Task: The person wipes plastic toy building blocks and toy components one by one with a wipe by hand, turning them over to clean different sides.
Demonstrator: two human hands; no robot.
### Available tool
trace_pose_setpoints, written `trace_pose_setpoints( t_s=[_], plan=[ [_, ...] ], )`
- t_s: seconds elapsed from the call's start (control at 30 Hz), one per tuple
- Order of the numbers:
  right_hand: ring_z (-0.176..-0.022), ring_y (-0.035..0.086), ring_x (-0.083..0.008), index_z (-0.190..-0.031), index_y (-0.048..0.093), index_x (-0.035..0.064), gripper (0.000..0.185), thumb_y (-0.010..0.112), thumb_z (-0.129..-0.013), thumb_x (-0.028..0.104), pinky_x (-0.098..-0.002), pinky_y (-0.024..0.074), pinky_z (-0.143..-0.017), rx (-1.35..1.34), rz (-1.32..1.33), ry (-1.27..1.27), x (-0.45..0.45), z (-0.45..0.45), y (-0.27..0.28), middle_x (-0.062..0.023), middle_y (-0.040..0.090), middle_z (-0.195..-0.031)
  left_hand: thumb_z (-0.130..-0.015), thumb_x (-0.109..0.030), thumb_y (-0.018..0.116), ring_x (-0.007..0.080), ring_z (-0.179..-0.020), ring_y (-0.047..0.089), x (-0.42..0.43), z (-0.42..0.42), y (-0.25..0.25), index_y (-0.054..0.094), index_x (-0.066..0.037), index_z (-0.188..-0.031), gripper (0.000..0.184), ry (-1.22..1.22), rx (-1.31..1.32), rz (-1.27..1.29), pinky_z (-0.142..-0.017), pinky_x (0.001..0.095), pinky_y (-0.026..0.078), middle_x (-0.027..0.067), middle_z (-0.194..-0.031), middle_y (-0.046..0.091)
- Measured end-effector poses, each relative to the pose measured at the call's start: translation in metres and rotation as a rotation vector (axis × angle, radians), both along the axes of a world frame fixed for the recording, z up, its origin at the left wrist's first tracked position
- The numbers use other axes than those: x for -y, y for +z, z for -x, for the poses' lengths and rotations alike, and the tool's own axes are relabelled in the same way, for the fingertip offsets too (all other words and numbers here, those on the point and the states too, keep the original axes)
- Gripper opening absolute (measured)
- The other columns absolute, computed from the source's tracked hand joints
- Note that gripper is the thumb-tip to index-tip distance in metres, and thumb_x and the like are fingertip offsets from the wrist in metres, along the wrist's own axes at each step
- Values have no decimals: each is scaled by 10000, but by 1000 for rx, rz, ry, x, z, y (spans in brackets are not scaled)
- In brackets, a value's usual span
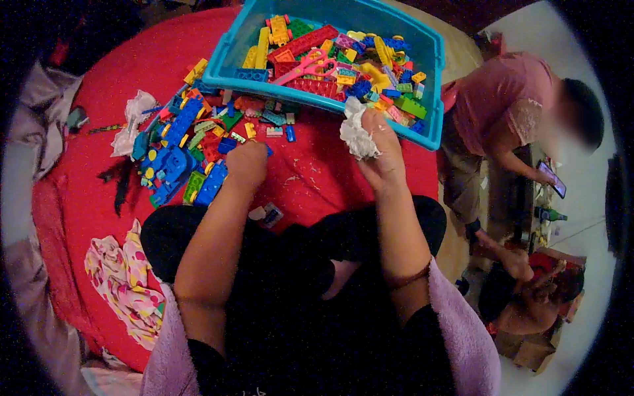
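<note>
Catalogued from my distant seat, left to right, on a smooth red surface (pixel 72 204):

Crumpled soft cloth (pixel 125 284), pink, white and yellow, spotted; lying in loose folds.

Loose heap of glossy plastic building bricks (pixel 175 162), chiefly blue, with green, yellow and red; studded blocks and rounded pieces, jumbled just outside the bin.

My left hand (pixel 248 165), fingers curled downward at the heap's right edge; whether they pinch a brick I cannot tell.

Translucent turquoise plastic bin (pixel 284 93), rectangular, thick-rimmed, set askew beyond my hands; inside, mixed bricks and a glossy pink scissors-shaped piece (pixel 310 66).

Crumpled white wad (pixel 357 132), apparently tissue; matte, irregular, ridged with creases, ragged at the lower edge. It is held up before the bin's near side.

My right hand (pixel 389 158), raised, fingers closed around the wad.

Seated person in a pink top (pixel 505 99), well apart, holding a lit phone (pixel 553 178).
</note>
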State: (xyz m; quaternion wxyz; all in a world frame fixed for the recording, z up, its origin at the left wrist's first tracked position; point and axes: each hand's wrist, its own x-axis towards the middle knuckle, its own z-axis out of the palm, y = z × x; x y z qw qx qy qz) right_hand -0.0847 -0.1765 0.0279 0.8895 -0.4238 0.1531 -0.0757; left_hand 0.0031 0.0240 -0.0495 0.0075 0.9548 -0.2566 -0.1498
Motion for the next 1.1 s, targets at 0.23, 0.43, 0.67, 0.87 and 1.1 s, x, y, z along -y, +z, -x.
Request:
trace_pose_setpoints(
  t_s=[0.23,0.43,0.67,0.87,1.1],
  plan=[
    [-761,589,-152,-927,583,51,175,624,-793,156,-258,475,-662,-123,288,-59,-12,2,-4,-69,614,-892,-716,-201,620,281,-779,620,4,-3,20,629,-62,-754,144,-75,-193,164,-659,379,492,144,-768,626],
    [-773,572,-251,-821,594,16,131,639,-725,94,-309,458,-687,120,1184,-389,-31,-2,-19,-111,582,-804,-739,-215,656,132,-719,582,22,1,42,621,-27,-912,258,50,-742,893,-632,282,467,57,-713,608],
    [-780,562,-280,-814,590,19,122,643,-710,55,-335,463,-694,234,1303,-194,-41,-3,-24,-133,558,-832,-736,-81,650,122,-827,576,23,6,49,485,-1,-1149,452,108,-1010,1219,-722,238,469,69,-990,586],
    [-772,577,-261,-831,598,22,153,646,-709,100,-327,462,-701,175,1097,-160,-36,-6,-31,-119,578,-824,-740,-71,641,131,-847,576,21,8,58,464,-6,-1160,460,130,-1038,1260,-735,245,474,75,-969,574],
    [-767,578,-258,-819,612,27,115,630,-710,60,-317,463,-695,228,1222,-107,-31,-2,-19,-111,576,-822,-724,-77,657,110,-748,571,23,11,64,506,-3,-1121,432,112,-725,1105,-671,228,474,56,-852,571]
  ],
)
